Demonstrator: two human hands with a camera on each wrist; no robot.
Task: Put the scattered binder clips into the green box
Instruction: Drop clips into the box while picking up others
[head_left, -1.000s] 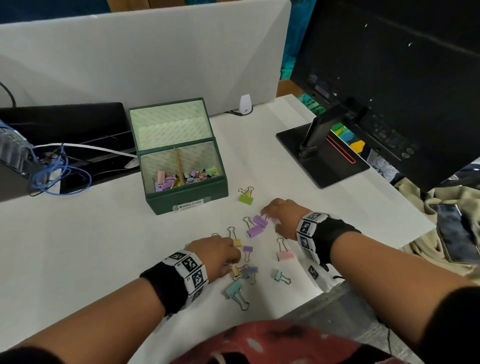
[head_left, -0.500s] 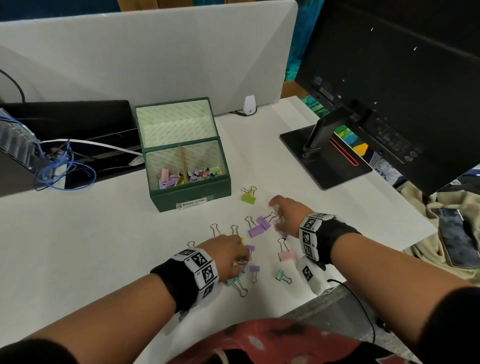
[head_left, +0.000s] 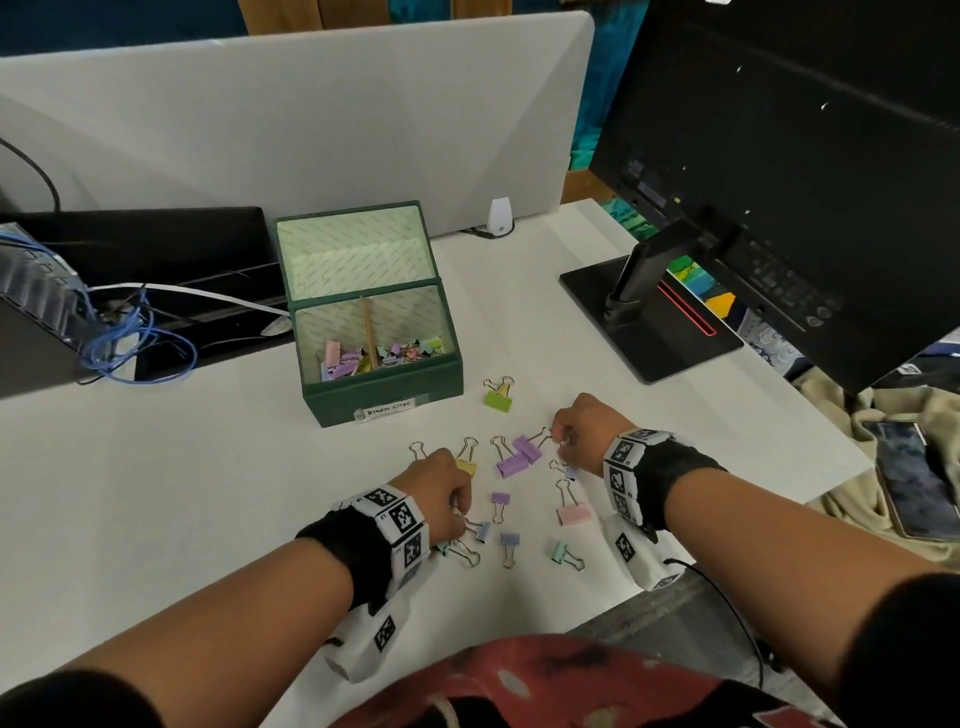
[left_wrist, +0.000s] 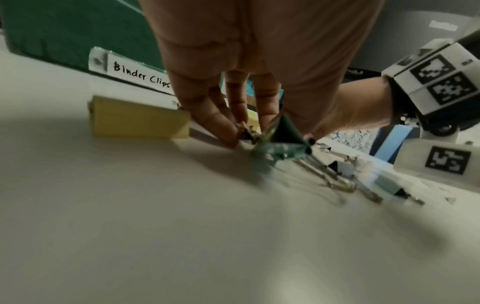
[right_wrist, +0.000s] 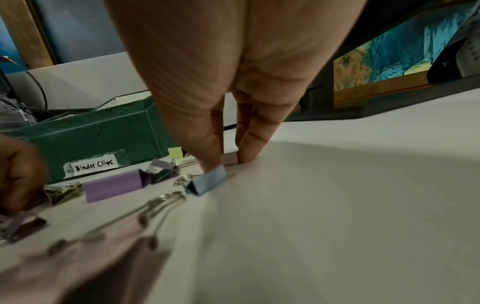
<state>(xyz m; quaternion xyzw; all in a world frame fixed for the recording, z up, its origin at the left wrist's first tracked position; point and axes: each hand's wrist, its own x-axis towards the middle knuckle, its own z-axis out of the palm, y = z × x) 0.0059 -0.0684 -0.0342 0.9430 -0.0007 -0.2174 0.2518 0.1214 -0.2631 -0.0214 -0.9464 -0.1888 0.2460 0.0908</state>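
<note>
Some clips were already held in the box, about a dozen were left on the surface, and both hands' grips, left hand and right hand, were pinched on clips.

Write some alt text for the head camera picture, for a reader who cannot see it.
Two hands, the left hand and the right hand, reach down among pastel binder clips scattered on a white desk. Behind the clips stands an open green box labelled "Binder Clips", already holding some. A dark monitor stands at the right.
</note>
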